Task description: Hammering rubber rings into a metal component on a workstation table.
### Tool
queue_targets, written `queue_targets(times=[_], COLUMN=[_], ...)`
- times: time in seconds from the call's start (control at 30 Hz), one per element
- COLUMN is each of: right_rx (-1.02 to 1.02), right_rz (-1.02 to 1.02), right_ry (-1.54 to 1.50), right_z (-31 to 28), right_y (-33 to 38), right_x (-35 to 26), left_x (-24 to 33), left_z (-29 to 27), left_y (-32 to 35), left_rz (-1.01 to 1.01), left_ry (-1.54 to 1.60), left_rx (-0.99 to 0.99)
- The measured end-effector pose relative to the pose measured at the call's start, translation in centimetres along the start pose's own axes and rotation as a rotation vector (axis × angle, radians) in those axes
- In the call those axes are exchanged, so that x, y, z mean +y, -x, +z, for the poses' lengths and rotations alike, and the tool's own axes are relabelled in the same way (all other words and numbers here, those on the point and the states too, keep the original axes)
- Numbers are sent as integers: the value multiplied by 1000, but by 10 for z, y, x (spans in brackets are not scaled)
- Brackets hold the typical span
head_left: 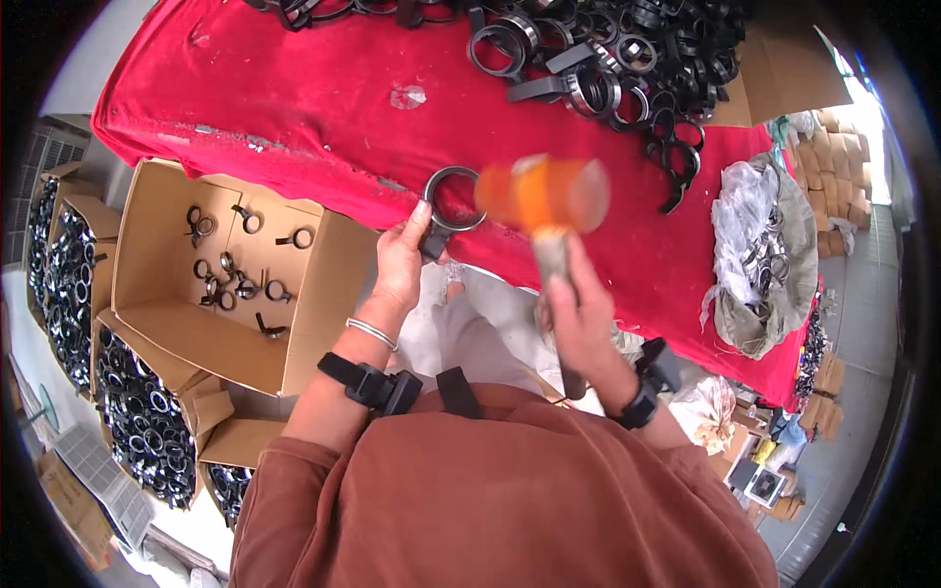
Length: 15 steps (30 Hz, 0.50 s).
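My left hand (400, 260) grips the short black handle of a ring-shaped metal part (453, 172), a black and silver band with an open middle. The ring lies over the near edge of the table with the red cloth (323, 108). My right hand (580, 318) is wrapped round the handle of a mallet (549, 196) with an orange head, somewhat smeared by motion. The mallet's head is just right of the ring; whether the two touch I cannot tell. At the back of the table lies a heap of similar black ring parts (593, 90).
A cardboard box (211, 343) with several ring parts stands left of my left hand. Fuller boxes (147, 421) crowd the far left. On the table's right sits a sack (799, 245) with clear plastic and metal rings. An open carton (784, 73) is behind the heap.
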State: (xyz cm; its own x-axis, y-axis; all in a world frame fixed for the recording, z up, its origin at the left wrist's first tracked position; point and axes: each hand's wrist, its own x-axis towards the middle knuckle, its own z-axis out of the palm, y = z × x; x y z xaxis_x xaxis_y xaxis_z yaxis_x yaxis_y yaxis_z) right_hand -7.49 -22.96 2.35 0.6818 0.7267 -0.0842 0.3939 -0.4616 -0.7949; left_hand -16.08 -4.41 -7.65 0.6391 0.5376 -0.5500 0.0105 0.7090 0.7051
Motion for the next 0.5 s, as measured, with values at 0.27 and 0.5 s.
queue_targets(times=[0.27,0.5], right_rx=[157,35], right_rz=[-92,224], right_ry=[0,-262], right_z=[22,-17], right_y=[-57,-41], right_x=[13,21], left_x=[-6,15], left_z=[5,-23], left_y=[1,22], left_rz=[-13,64], left_ry=[34,-22], left_rx=[13,197])
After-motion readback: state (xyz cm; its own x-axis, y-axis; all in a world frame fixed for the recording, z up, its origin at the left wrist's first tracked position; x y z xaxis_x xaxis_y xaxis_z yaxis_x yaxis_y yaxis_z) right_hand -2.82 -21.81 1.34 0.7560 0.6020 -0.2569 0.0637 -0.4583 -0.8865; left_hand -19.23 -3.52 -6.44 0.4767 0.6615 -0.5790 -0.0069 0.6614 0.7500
